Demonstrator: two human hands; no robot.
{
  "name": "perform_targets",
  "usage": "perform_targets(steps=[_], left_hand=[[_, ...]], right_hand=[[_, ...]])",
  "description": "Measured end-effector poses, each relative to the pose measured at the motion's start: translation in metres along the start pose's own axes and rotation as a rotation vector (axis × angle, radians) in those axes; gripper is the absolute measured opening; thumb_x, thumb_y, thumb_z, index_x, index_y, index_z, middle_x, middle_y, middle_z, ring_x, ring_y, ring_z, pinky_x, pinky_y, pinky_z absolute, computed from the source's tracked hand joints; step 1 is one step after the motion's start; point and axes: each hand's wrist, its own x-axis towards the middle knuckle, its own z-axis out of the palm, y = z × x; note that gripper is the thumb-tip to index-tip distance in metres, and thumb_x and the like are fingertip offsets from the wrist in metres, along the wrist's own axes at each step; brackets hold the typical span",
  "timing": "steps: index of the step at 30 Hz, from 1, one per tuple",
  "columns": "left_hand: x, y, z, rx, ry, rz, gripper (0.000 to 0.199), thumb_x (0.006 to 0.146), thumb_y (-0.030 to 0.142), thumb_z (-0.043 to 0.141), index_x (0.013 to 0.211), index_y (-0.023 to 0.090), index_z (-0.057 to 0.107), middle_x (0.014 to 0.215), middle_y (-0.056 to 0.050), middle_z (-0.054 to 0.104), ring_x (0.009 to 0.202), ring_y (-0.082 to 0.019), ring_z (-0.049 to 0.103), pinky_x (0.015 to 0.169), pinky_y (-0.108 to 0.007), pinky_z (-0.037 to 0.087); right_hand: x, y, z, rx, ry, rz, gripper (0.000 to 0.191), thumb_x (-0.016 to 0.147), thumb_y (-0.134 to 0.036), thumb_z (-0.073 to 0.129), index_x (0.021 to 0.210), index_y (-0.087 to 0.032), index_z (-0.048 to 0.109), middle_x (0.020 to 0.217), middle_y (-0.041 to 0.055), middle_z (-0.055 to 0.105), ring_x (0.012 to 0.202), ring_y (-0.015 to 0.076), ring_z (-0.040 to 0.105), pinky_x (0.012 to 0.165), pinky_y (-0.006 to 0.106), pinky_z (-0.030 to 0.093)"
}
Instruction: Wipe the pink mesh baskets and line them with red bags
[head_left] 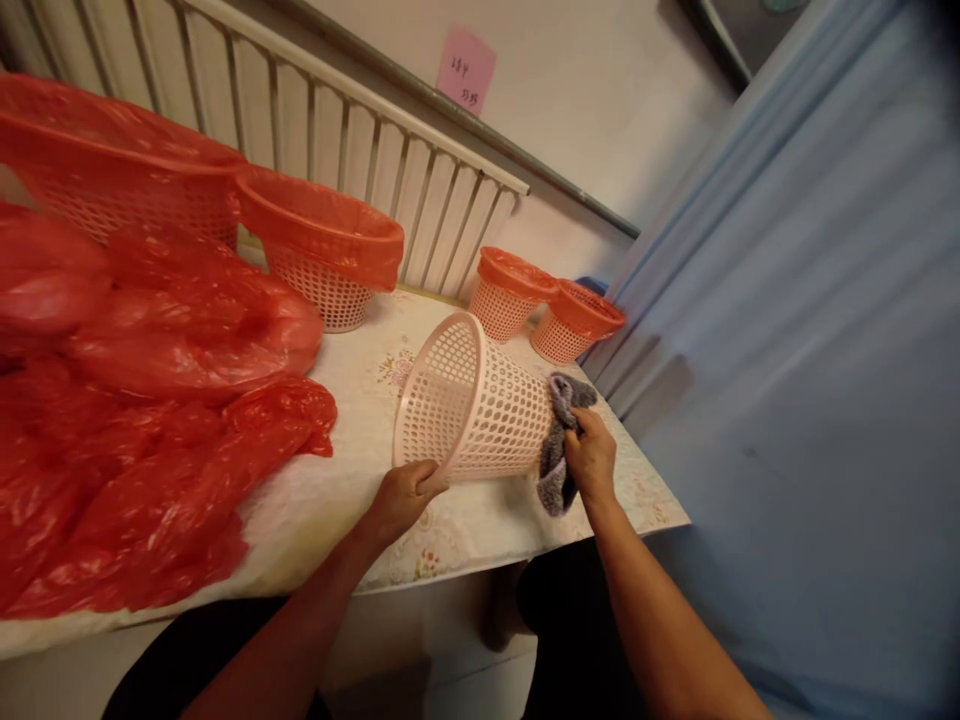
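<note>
A pale pink plastic wastebasket (pixel 506 410) with lattice walls lies tipped on its side, its mouth facing left. My left hand (pixel 409 495) is closed on the lower edge of its rim, thumb on the near side. At the other end, my right hand (pixel 591 455) grips a grey cloth (pixel 556 460) with a lighter edge. The cloth is against the basket's base, which it partly covers. The fingertips of my right hand are partly hidden in the cloth folds.
Red plastic bags (pixel 165 400) are heaped on the table (pixel 360 370) at left. Several red-lined wastebaskets stand along the back, including a medium one (pixel 322 280) and a small one (pixel 506 310). Behind them is a radiator (pixel 360 150); a blue curtain (pixel 780 380) hangs at right.
</note>
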Motion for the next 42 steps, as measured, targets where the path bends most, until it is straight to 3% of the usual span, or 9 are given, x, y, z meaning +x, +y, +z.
perform_targets(steps=[3,7,11,16,21,25,30,36,42], left_hand=[[-0.002,0.002,0.001,0.043,0.019,0.013,0.023,0.076,0.036,0.059,0.066,0.016,0.061,0.063,0.002,0.057,0.063,-0.014,0.051,0.061,-0.025,0.041],[-0.004,0.004,0.0,-0.018,0.021,0.01,0.024,0.077,0.038,0.058,0.072,0.015,0.065,0.066,0.001,0.06,0.066,-0.015,0.054,0.064,-0.026,0.044],[-0.005,0.006,-0.004,-0.089,0.026,-0.003,0.026,0.077,0.039,0.06,0.081,0.014,0.068,0.07,0.0,0.063,0.073,-0.018,0.058,0.07,-0.028,0.047],[-0.004,0.007,-0.006,-0.083,0.019,-0.009,0.028,0.076,0.04,0.062,0.082,0.014,0.069,0.07,-0.001,0.065,0.074,-0.018,0.059,0.071,-0.028,0.048],[-0.005,0.008,-0.006,-0.056,0.005,-0.004,0.031,0.078,0.044,0.061,0.083,0.014,0.069,0.073,-0.002,0.066,0.073,-0.019,0.059,0.069,-0.027,0.048],[-0.006,0.005,-0.006,-0.066,-0.013,-0.001,0.034,0.081,0.046,0.058,0.088,0.015,0.069,0.078,-0.002,0.068,0.073,-0.018,0.06,0.068,-0.027,0.047],[-0.002,-0.003,-0.004,0.083,0.01,0.018,0.029,0.081,0.044,0.058,0.088,0.017,0.069,0.085,-0.003,0.069,0.081,-0.02,0.06,0.076,-0.029,0.045],[0.004,-0.011,-0.001,0.147,-0.014,-0.01,0.026,0.081,0.041,0.057,0.084,0.018,0.069,0.082,-0.003,0.069,0.076,-0.02,0.06,0.07,-0.029,0.043],[0.006,-0.009,-0.001,0.114,-0.003,-0.035,0.021,0.078,0.037,0.06,0.08,0.017,0.067,0.08,-0.003,0.068,0.078,-0.02,0.059,0.073,-0.029,0.045]], right_hand=[[-0.01,0.029,-0.002,-0.059,-0.015,0.176,0.043,0.071,-0.023,0.043,0.106,-0.016,0.067,0.105,0.0097,0.068,0.098,0.0241,0.06,0.091,0.037,0.045],[-0.013,0.025,-0.002,-0.068,0.006,0.207,0.045,0.071,-0.024,0.043,0.108,-0.015,0.067,0.108,0.0104,0.067,0.099,0.0241,0.06,0.092,0.036,0.044],[-0.001,-0.008,-0.004,-0.016,0.008,0.145,0.043,0.07,-0.021,0.043,0.105,-0.017,0.068,0.106,0.009,0.068,0.1,0.0235,0.059,0.092,0.036,0.044],[0.01,-0.069,-0.006,0.168,-0.024,-0.043,0.04,0.069,-0.016,0.044,0.101,-0.019,0.068,0.1,0.0055,0.068,0.096,0.0214,0.06,0.09,0.035,0.045],[0.005,-0.136,-0.002,0.347,-0.032,-0.219,0.039,0.071,-0.012,0.046,0.104,-0.021,0.066,0.106,0.0043,0.066,0.101,0.0199,0.058,0.094,0.036,0.044],[-0.004,-0.161,0.005,0.345,-0.008,-0.274,0.04,0.075,-0.011,0.047,0.109,-0.023,0.064,0.112,0.005,0.062,0.105,0.0206,0.055,0.096,0.038,0.044],[-0.004,-0.154,0.009,0.291,0.011,-0.265,0.041,0.075,-0.01,0.047,0.11,-0.022,0.064,0.112,0.0054,0.061,0.105,0.021,0.054,0.096,0.038,0.044],[-0.005,-0.131,0.007,0.187,-0.05,-0.292,0.046,0.073,-0.009,0.048,0.113,-0.024,0.064,0.116,0.0038,0.06,0.107,0.0211,0.053,0.097,0.037,0.044],[-0.023,-0.052,0.014,0.07,-0.016,-0.219,0.039,0.074,-0.013,0.048,0.108,-0.022,0.066,0.115,0.0067,0.061,0.108,0.0221,0.053,0.097,0.04,0.043]])
